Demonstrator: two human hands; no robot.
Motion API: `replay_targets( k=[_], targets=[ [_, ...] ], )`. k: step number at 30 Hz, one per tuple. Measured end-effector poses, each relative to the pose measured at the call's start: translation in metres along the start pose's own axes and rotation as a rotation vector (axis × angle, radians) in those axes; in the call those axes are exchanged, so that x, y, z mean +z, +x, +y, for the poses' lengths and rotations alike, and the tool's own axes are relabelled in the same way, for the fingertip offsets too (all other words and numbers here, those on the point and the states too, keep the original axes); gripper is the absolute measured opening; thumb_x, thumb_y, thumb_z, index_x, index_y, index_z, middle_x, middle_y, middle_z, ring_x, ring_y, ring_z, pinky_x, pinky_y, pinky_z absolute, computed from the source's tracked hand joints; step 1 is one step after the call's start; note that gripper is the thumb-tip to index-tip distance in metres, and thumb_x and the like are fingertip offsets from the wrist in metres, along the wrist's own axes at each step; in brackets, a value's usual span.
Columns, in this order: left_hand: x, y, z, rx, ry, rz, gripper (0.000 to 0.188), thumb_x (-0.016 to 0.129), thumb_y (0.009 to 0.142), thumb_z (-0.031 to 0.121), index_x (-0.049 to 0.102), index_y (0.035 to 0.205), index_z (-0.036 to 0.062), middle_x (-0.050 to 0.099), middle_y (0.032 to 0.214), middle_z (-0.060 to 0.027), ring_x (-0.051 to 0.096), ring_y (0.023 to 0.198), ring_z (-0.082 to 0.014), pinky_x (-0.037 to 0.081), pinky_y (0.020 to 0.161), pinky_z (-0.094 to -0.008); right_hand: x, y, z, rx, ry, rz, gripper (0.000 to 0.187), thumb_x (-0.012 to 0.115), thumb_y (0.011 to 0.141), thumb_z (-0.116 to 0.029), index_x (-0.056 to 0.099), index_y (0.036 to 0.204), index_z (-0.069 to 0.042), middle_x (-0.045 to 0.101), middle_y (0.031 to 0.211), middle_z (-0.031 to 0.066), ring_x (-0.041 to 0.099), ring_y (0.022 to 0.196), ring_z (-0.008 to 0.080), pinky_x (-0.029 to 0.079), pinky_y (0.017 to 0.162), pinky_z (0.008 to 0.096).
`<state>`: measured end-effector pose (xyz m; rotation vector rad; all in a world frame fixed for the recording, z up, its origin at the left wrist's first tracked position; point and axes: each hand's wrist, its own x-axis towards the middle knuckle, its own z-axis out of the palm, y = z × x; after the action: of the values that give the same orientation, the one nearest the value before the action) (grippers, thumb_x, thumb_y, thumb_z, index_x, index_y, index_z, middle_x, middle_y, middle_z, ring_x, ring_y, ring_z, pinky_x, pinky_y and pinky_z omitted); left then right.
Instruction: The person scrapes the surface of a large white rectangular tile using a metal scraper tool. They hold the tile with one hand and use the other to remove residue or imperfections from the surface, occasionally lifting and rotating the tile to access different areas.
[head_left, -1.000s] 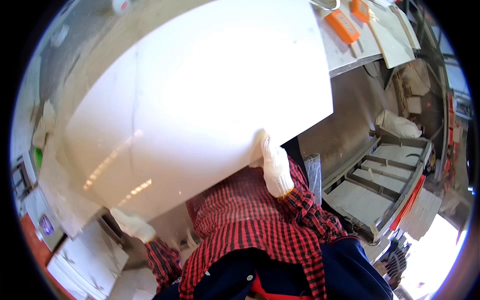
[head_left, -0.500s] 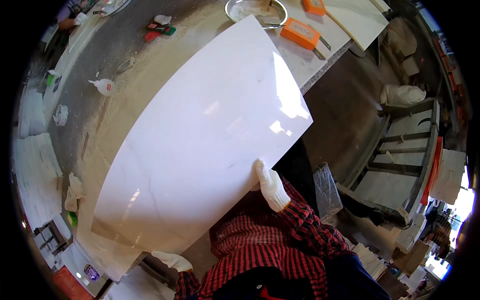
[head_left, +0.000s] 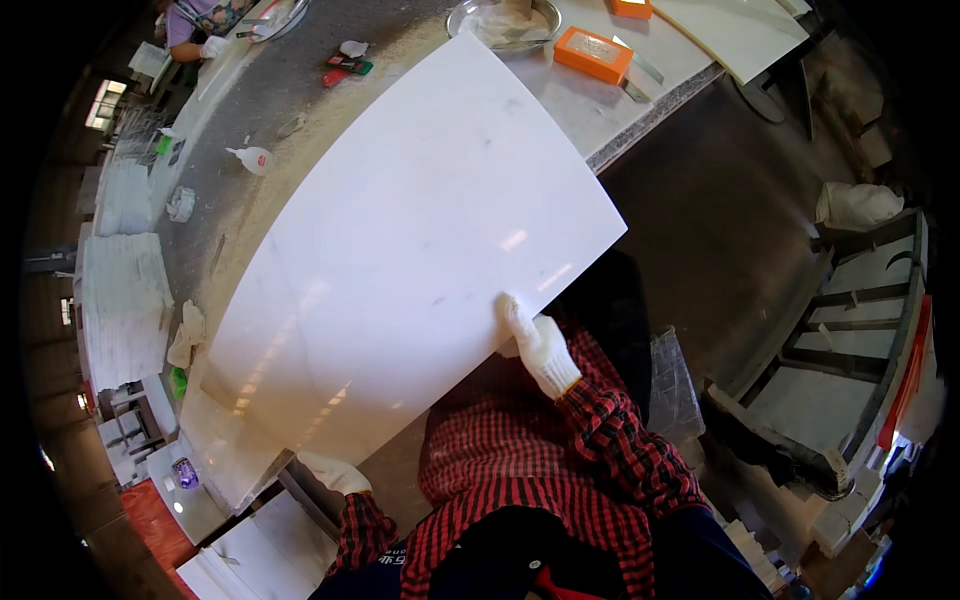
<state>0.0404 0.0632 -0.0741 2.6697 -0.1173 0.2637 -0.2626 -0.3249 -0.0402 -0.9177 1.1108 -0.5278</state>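
Just beyond white slab (head_left: 415, 245) in pinch of right fingers (head_left: 520, 322), metal bowl (head_left: 547, 30), orange box (head_left: 592, 57); left fingers (head_left: 320, 467), hold unclear.

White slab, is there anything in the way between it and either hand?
Nothing visible stands between the white slab and the right hand, which holds its near edge. Nothing visible blocks the left hand by its lower edge either, though contact there is unclear.

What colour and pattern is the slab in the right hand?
The slab is glossy white, faintly marked with grey; the head view shows it best.
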Motion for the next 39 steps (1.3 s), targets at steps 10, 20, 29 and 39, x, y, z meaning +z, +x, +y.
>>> replay_targets(
  k=[10, 20, 29, 39],
  targets=[
    [-0.009, -0.015, 0.03, -0.024, -0.139, 0.011, 0.05, 0.028, 0.115, 0.026, 0.032, 0.161, 0.0083, 0.043, 0.161, -0.0086, 0.048, 0.142, -0.0231, 0.04, 0.115, -0.0294, -0.053, 0.022, -0.06, -0.211, 0.31, 0.605, 0.063, 0.073, 0.099, -0.028, 0.048, 0.147, 0.004, 0.069, 0.097, 0.008, 0.061, 0.079, 0.011, 0.051, 0.069, 0.0264],
    [-0.016, -0.012, -0.009, 0.339, 0.474, 0.139, 0.049, 0.028, 0.115, 0.026, 0.034, 0.161, 0.0105, 0.041, 0.163, -0.0004, 0.053, 0.136, -0.0172, 0.046, 0.109, -0.0278, -0.013, 0.046, -0.117, -0.673, -0.995, 0.893, 0.108, 0.094, 0.058, -0.056, 0.052, 0.142, -0.004, 0.053, 0.143, 0.019, 0.046, 0.133, 0.043, 0.038, 0.112, 0.0519],
    [-0.013, -0.021, 0.029, 0.468, 1.574, 0.883, 0.049, 0.027, 0.116, 0.025, 0.032, 0.163, 0.0144, 0.038, 0.165, 0.0078, 0.055, 0.135, -0.0129, 0.051, 0.104, -0.0279, -0.121, 0.072, -0.097, -0.598, -1.046, 1.071, 0.038, 0.07, 0.091, -0.024, 0.069, 0.126, -0.01, 0.069, 0.124, 0.0139, 0.059, 0.123, 0.0361, 0.046, 0.105, 0.0454],
    [-0.012, -0.005, 0.012, 0.355, 0.451, 0.12, 0.047, 0.035, 0.111, 0.017, 0.035, 0.157, 0.0038, 0.049, 0.153, -0.0219, 0.053, 0.137, -0.0354, 0.046, 0.112, -0.0369, -0.051, 0.069, 0.034, -0.329, -2.057, -0.014, 0.048, 0.053, 0.101, -0.033, 0.06, 0.145, -0.014, 0.054, 0.154, 0.0058, 0.045, 0.144, 0.03, 0.033, 0.116, 0.0528]
  ],
)
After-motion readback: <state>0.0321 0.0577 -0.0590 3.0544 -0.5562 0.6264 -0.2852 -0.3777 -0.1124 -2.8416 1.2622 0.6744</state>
